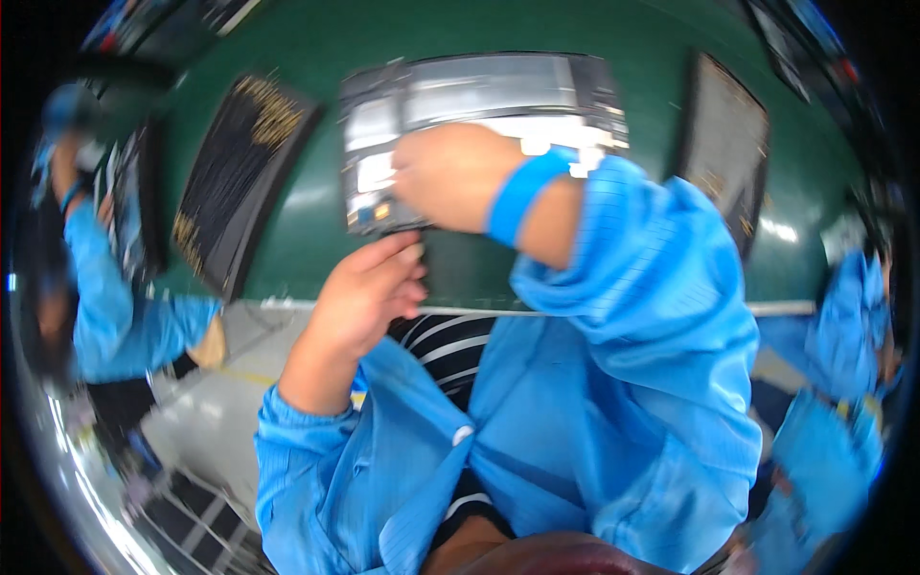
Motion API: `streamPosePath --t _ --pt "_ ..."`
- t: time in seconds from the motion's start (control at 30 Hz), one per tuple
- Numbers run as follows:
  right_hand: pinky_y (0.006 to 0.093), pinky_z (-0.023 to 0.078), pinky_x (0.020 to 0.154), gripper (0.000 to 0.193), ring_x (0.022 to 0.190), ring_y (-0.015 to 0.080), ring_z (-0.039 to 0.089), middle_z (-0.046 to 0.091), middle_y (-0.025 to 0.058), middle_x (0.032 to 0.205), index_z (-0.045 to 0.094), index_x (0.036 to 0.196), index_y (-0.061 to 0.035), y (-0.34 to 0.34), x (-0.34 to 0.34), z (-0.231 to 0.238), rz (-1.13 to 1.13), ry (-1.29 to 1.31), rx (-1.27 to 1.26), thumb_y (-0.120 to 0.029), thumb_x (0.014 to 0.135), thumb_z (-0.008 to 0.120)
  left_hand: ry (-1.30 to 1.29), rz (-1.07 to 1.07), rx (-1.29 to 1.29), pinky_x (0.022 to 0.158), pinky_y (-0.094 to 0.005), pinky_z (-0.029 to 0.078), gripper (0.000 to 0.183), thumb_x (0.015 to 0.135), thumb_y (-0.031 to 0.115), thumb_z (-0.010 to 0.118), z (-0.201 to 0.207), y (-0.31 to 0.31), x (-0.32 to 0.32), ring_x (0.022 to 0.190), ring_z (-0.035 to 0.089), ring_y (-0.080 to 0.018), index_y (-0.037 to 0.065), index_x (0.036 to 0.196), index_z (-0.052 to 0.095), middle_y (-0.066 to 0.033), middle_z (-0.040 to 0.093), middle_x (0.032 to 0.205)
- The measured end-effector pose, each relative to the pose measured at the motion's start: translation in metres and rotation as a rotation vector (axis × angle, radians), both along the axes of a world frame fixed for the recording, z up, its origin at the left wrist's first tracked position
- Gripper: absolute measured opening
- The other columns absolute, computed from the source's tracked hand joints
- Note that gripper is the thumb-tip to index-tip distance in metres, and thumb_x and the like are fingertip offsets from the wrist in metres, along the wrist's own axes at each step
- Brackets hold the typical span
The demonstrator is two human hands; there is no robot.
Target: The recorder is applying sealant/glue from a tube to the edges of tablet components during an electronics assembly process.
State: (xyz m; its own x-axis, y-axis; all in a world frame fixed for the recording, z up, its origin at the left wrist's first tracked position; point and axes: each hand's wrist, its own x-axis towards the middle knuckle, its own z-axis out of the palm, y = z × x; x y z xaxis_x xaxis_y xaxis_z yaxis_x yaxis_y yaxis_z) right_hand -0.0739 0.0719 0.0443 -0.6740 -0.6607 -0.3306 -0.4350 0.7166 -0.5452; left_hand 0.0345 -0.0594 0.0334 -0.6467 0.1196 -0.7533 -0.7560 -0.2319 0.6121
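Observation:
In front of me on the green tabletop lies an opened flat electronic device (489,84), dark at its edges with wide silver panels inside, perhaps a tablet. My right hand (455,177), wearing a blue wrist band, is over its left half and smeared by motion. The fingertips of that hand are hidden, so what they touch is unclear. At the device's near left corner, my left hand (369,287) has its fingers curled and closed together. Thumb and forefinger meet beside a small dark piece at the device's edge, too indistinct to name.
On the left a black tray (273,182) holds many thin dark strips with gold-coloured ends. A similar tray (719,144) with fewer gold-tipped pieces lies on the right. Co-workers in blue sleeves (105,287) sit to both sides. The table's near edge (776,309) runs before me.

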Motion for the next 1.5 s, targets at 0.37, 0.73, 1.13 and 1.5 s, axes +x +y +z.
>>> streamPosePath --t 0.37,0.73,1.13,1.5 --pt "0.0304 0.044 0.065 0.031 0.073 0.0214 0.057 0.058 0.0134 0.077 0.055 0.088 -0.0013 0.138 0.029 -0.005 -0.981 0.449 -0.339 -0.030 0.079 0.048 0.114 0.003 0.354 0.059 -0.0320 0.051 0.032 0.087 0.023 0.037 -0.023 -0.017 0.000 0.075 0.058 -0.0232 -0.001 0.107 0.044 -0.0134 0.056 0.087" --pt "0.0345 0.043 0.071 0.029 0.080 0.0326 0.055 0.057 0.0181 0.085 0.056 0.094 -0.0042 0.248 0.105 -0.002 -1.325 0.458 0.133 -0.025 0.076 0.047 0.109 -0.062 0.551 0.067 -0.0388 0.050 0.037 0.089 0.025 0.030 -0.032 -0.023 -0.010 0.084 0.056 -0.0285 -0.002 0.112 0.040 -0.0169 0.054 0.098" --pt "0.0431 0.042 0.064 0.029 0.074 0.0361 0.053 0.056 0.0205 0.080 0.051 0.101 -0.0052 0.243 0.108 -0.010 -1.061 0.565 0.420 -0.012 0.074 0.045 0.048 -0.020 0.578 0.070 -0.0365 0.048 0.034 0.087 0.026 0.038 -0.025 -0.019 -0.003 0.081 0.056 -0.0239 -0.001 0.106 0.043 -0.0120 0.054 0.094" --pt "0.0203 0.041 0.057 0.040 0.062 0.0088 0.049 0.053 0.0024 0.087 0.037 0.118 0.0006 0.166 0.117 0.043 -1.221 0.524 -0.659 -0.010 0.080 0.047 0.537 -0.342 -0.283 0.075 -0.0284 0.043 0.042 0.083 0.026 0.046 0.001 0.016 0.027 0.090 0.049 -0.0176 0.000 0.116 0.040 -0.0132 0.050 0.101"
